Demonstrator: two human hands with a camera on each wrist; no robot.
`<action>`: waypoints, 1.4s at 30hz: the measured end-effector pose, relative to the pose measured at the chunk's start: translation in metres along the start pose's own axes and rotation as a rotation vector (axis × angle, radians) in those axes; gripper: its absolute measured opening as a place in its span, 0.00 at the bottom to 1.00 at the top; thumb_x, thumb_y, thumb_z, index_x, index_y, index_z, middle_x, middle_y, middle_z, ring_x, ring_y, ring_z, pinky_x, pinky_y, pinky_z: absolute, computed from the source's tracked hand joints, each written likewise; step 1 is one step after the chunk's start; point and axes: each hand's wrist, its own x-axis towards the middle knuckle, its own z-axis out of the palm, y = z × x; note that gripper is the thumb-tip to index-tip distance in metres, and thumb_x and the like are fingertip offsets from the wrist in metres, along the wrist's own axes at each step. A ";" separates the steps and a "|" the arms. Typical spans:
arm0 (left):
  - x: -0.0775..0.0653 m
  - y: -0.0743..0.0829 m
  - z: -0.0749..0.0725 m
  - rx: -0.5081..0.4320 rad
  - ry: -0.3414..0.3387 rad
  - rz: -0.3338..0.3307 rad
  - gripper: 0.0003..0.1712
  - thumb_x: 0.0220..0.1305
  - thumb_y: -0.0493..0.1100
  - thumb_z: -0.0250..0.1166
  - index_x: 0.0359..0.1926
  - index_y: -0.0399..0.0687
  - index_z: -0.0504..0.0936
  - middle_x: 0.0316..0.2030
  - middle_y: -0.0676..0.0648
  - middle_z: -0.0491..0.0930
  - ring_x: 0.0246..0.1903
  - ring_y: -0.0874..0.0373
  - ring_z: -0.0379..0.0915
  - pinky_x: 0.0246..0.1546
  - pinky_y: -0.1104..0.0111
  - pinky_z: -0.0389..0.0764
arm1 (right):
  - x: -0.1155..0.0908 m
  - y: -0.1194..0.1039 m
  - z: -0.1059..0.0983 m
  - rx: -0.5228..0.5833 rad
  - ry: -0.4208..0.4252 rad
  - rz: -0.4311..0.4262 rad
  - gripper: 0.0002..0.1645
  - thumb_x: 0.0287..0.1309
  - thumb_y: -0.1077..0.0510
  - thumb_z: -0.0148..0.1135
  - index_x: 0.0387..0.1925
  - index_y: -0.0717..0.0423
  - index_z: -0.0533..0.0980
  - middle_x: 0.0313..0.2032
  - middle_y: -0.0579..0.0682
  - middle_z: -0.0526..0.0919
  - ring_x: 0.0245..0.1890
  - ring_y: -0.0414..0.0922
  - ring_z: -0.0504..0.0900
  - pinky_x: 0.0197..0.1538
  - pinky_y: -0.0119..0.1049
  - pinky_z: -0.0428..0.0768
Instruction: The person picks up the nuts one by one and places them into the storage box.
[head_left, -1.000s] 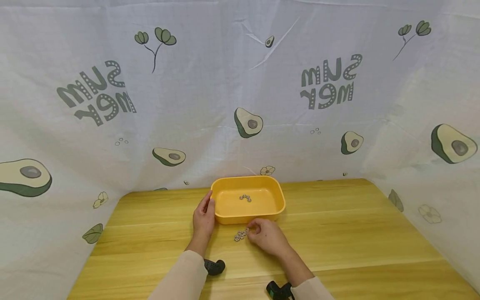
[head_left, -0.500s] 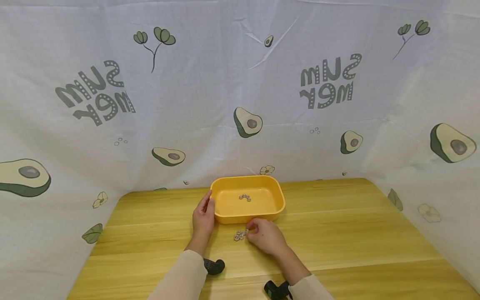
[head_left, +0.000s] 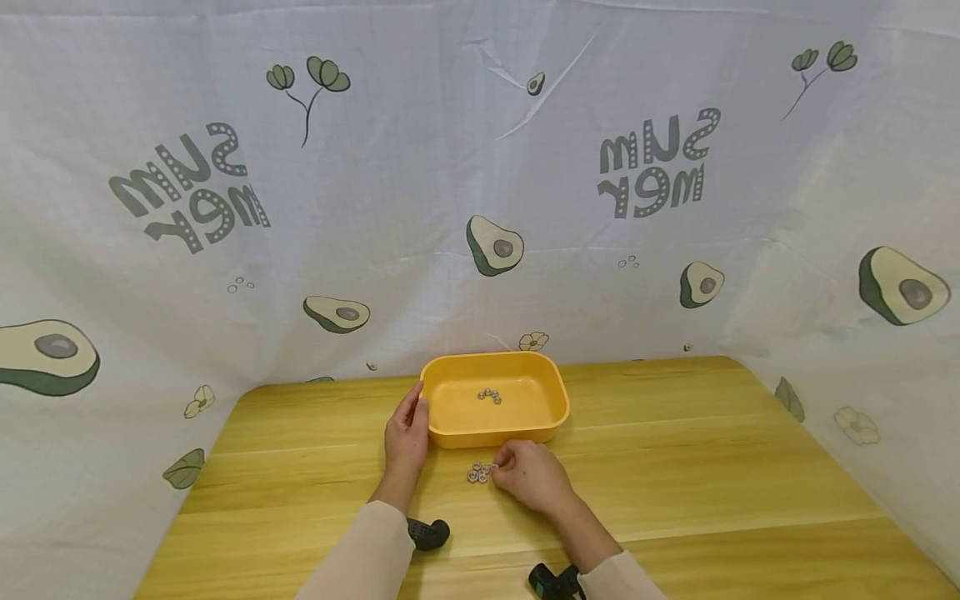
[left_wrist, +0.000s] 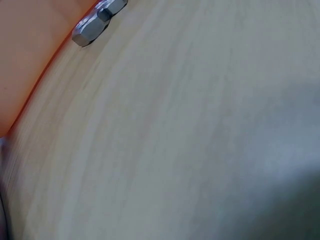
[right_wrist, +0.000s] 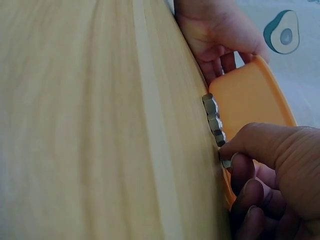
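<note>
A yellow plastic tray stands at the back of the table. My left hand rests against its left end, fingers along the outer wall and thumb near the rim. In front of the tray lies a small group of metal hex nuts. At the right of this group, my right hand pinches one nut between thumb and index finger. Its other fingers are curled beneath. Several more nuts lie on the tray's floor. In the left wrist view, nuts show beside the tray wall; the left hand is almost out of sight.
The wooden table reaches out on both sides of the tray. Right behind it hangs a white cloth with avocado prints. Black devices are worn at both wrists.
My right hand has shifted very slightly back from the tray toward me, the nut at its fingertips shifting along with it. The left hand and the tray keep their place.
</note>
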 end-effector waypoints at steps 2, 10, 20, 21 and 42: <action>0.000 0.000 0.000 0.007 0.004 0.006 0.24 0.78 0.52 0.55 0.71 0.57 0.75 0.69 0.44 0.74 0.68 0.47 0.71 0.71 0.53 0.73 | 0.000 0.000 -0.001 0.010 -0.002 0.001 0.05 0.49 0.59 0.70 0.30 0.51 0.81 0.23 0.42 0.80 0.23 0.38 0.75 0.28 0.33 0.73; 0.000 0.001 0.001 -0.007 0.008 -0.001 0.24 0.77 0.49 0.56 0.70 0.58 0.76 0.70 0.46 0.74 0.69 0.49 0.71 0.71 0.54 0.72 | 0.000 0.000 -0.003 0.045 0.004 -0.005 0.04 0.51 0.58 0.70 0.29 0.52 0.82 0.21 0.41 0.80 0.22 0.38 0.75 0.27 0.31 0.73; 0.001 0.000 -0.001 -0.004 0.009 -0.005 0.24 0.78 0.50 0.56 0.70 0.58 0.76 0.69 0.46 0.75 0.69 0.48 0.71 0.71 0.54 0.72 | -0.001 -0.009 -0.014 0.049 0.011 0.002 0.05 0.56 0.57 0.71 0.32 0.51 0.81 0.22 0.41 0.79 0.22 0.39 0.75 0.27 0.32 0.74; 0.001 0.000 -0.001 -0.002 0.009 -0.005 0.24 0.78 0.50 0.56 0.70 0.58 0.76 0.69 0.46 0.75 0.69 0.49 0.71 0.71 0.54 0.72 | 0.000 -0.010 -0.016 0.052 0.015 0.004 0.05 0.56 0.57 0.71 0.32 0.51 0.81 0.22 0.42 0.79 0.22 0.40 0.75 0.27 0.32 0.73; 0.002 -0.001 -0.001 -0.020 0.000 -0.006 0.24 0.77 0.50 0.57 0.70 0.59 0.76 0.69 0.46 0.75 0.68 0.49 0.71 0.71 0.54 0.73 | 0.045 -0.033 -0.055 -0.067 0.034 -0.079 0.06 0.59 0.54 0.71 0.34 0.51 0.82 0.22 0.44 0.78 0.19 0.41 0.73 0.24 0.32 0.71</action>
